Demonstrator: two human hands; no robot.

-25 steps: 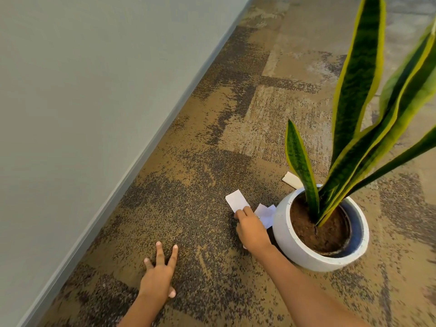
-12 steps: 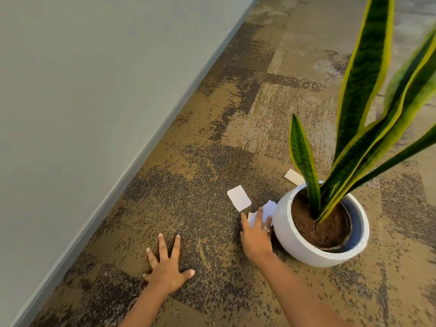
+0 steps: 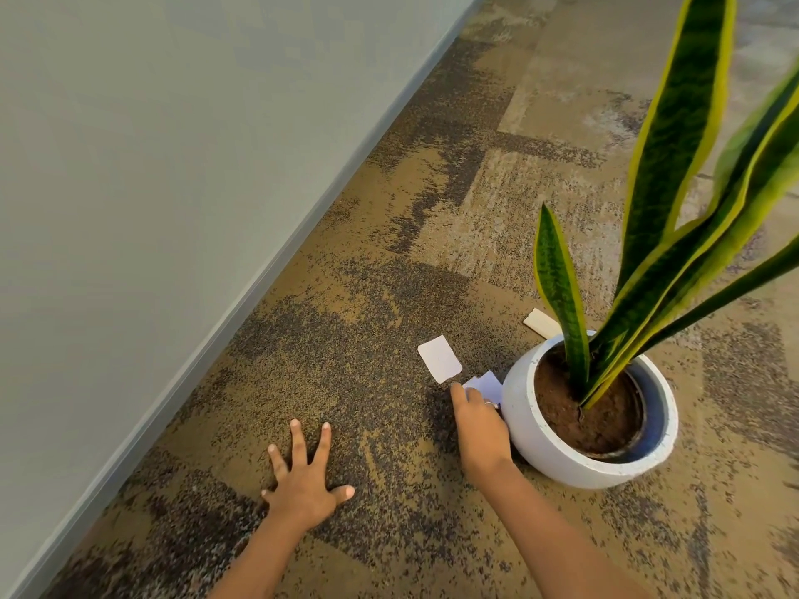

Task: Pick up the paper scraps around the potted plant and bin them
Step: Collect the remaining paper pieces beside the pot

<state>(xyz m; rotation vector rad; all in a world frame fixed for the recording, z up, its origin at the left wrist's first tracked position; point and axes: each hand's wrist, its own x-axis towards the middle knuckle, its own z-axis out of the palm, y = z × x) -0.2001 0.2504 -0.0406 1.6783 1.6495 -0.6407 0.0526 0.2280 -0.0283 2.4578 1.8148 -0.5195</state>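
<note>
Gathering the paper scraps is the step we are judging to be in hand, at the near left side of the white pot. Our right hand is lying on the carpet against the pot, its fingers reaching onto the pale scrap wedged there; whether they are pinching it we cannot tell. Our left hand is pressing flat on the carpet, fingers spread, propping us and holding nothing. A white rectangular scrap is lying just beyond the right fingertips, and a cream scrap is showing at the far side of the pot, partly behind a leaf. No bin is in view. Next, we are expecting to need a firm pinch on the wedged scrap, then a short reach farther out.
</note>
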